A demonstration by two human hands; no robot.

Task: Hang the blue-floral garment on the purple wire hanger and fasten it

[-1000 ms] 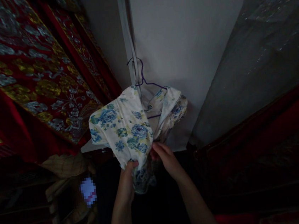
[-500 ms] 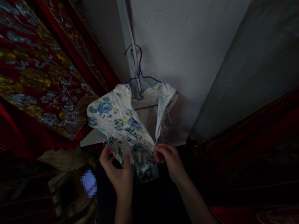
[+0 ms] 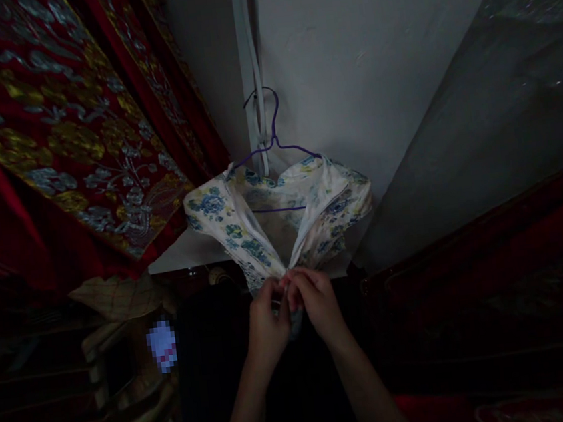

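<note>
A white garment point(image 3: 243, 232) printed with blue flowers hangs on a purple wire hanger point(image 3: 275, 148), which hooks onto a white strip on the wall. My left hand point(image 3: 267, 320) and my right hand point(image 3: 316, 305) meet below the neckline. Both pinch the two front edges of the garment together at the middle. The lower part of the garment is hidden behind my hands and in the dark.
Red cloth point(image 3: 61, 127) embroidered in gold and silver hangs at the left. A grey sequinned fabric point(image 3: 478, 123) slants down the right side. Dark red furniture point(image 3: 480, 284) lies at the lower right, and beige cloth point(image 3: 120, 298) at the lower left.
The left panel of the garment has been spread over the hanger. My left hand moved right to join the right hand, drawing both front edges together.
</note>
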